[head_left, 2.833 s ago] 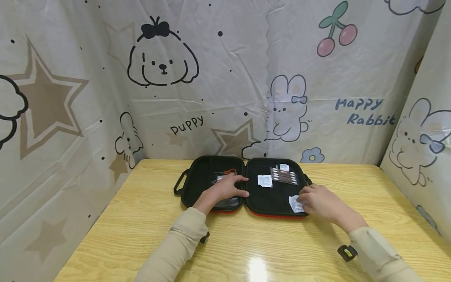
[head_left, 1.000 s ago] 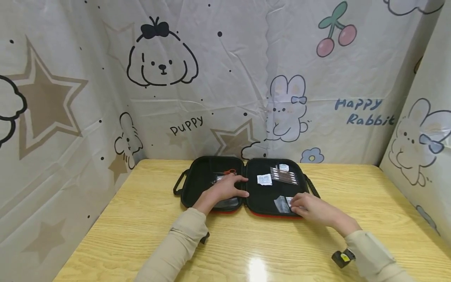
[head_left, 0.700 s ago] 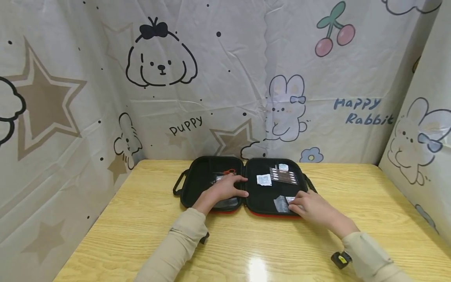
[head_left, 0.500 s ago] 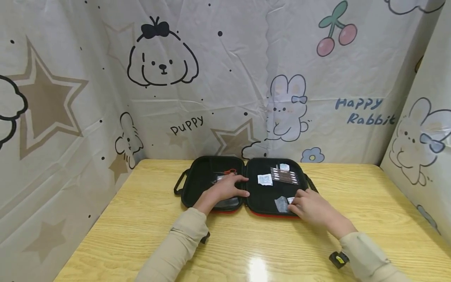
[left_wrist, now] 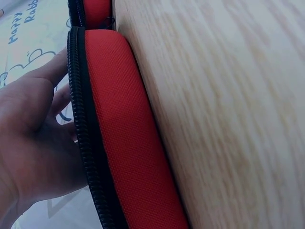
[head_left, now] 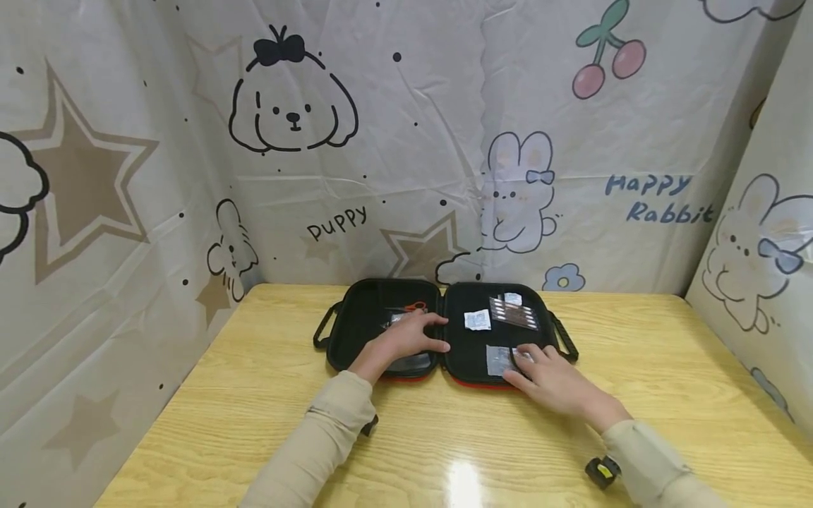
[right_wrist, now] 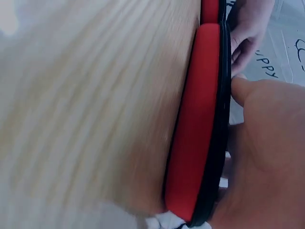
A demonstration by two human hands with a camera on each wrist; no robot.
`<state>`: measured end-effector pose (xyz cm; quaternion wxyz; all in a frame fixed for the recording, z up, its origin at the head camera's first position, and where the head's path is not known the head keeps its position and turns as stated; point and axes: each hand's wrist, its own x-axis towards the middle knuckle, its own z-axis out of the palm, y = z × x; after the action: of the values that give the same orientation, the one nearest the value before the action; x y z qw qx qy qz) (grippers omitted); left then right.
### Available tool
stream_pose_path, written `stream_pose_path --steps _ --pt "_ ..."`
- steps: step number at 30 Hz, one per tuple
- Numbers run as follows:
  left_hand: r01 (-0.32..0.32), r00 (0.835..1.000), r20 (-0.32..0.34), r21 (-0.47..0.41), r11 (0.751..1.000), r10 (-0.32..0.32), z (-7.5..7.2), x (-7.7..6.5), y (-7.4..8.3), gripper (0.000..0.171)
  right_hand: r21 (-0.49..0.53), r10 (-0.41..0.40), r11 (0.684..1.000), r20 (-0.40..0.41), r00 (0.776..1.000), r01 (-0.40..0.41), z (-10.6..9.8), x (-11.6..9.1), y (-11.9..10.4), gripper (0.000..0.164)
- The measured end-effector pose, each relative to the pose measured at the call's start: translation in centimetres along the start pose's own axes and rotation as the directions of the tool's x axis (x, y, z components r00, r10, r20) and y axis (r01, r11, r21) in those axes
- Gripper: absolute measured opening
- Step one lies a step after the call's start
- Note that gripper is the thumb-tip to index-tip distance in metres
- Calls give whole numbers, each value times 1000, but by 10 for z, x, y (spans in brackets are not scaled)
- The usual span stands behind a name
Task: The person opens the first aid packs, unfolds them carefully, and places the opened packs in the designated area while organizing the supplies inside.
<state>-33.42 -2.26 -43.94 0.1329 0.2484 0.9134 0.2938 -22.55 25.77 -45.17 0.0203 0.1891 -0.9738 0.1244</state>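
Note:
An unzipped red case (left_wrist: pixel 119 105) with black lining (head_left: pixel 470 356) lies spread flat on the table. Over its left half my left hand (head_left: pixel 406 337) stays with relaxed fingers, thumb and index apart, holding nothing. My right hand (head_left: pixel 559 384) reaches over the front right corner, thumb and fingers spread, fingertips at a small silvery packet (head_left: pixel 497 360) and a whitish one (head_left: pixel 522 355) partly hidden beneath them. Farther back in that half sit a white printed packet (head_left: pixel 478 320) and a clear pack of cotton swabs (head_left: pixel 517 315). Orange-handled scissors (head_left: pixel 416 306) show beyond my left hand.
Another small white packet (head_left: pixel 513 299) lies behind the swabs. Black carry handles stick out at the case's left (head_left: pixel 322 329) and right (head_left: pixel 565 339) sides. A patterned curtain (head_left: pixel 406 176) hangs behind the wooden table (head_left: pixel 438 437).
My right hand has moved left along the case's front corner, its fingers going from pinching a white packet to spread. The silvery packet now lies farther left. My left hand has stayed put.

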Motion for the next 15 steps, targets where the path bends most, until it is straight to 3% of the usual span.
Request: stream_pose_path --steps 4,7,12,15 --pt "5 1000 -1 -4 1000 -5 0 0 -1 59 123 25 992 41 999 -30 0 5 1 68" --pt "8 1000 -2 -11 1000 -8 0 0 -2 59 210 41 977 -9 999 -39 -3 5 6 59" --pt "4 1000 -3 -23 1000 -4 0 -1 -1 58 157 110 984 -157 982 -85 -7 1 12 47" --pt "3 1000 -6 -20 1000 -4 -1 0 -1 58 104 129 988 -169 977 -112 -7 1 12 46"
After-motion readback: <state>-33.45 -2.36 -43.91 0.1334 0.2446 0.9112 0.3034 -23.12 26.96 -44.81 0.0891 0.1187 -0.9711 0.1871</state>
